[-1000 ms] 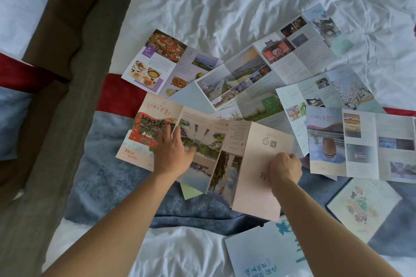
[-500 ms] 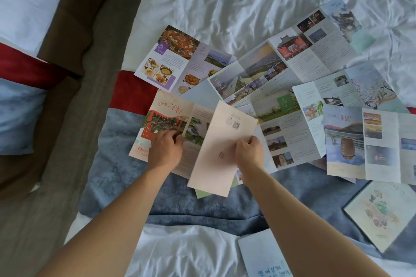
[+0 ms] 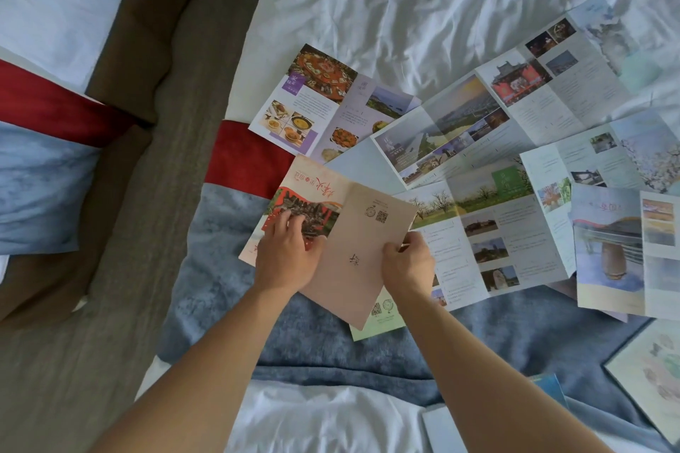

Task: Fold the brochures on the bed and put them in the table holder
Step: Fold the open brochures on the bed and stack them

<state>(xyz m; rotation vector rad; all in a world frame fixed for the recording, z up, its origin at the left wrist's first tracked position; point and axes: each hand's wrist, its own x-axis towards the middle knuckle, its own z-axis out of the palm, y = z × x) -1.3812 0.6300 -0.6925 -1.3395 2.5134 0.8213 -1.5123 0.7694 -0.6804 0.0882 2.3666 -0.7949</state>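
A red-and-cream brochure (image 3: 316,198) lies on the bed's blue runner, with its plain pink panel (image 3: 353,250) folded leftward over the middle. My left hand (image 3: 285,254) lies flat on the brochure's left panel, fingers spread on the red picture. My right hand (image 3: 406,265) pinches the pink panel's right edge between thumb and fingers. Several other brochures lie unfolded to the right and behind, among them a food brochure (image 3: 316,103) and a green landscape one (image 3: 493,231). No table holder is in view.
The white duvet (image 3: 423,3) fills the far side of the bed, and a red band (image 3: 246,158) crosses it at the left edge. A strip of grey-brown floor (image 3: 110,287) separates this bed from a second bed (image 3: 48,84) at the left.
My right hand has swung the pink panel from the right side over to the left, onto the middle of the brochure. My left hand stayed pressing on the left panel.
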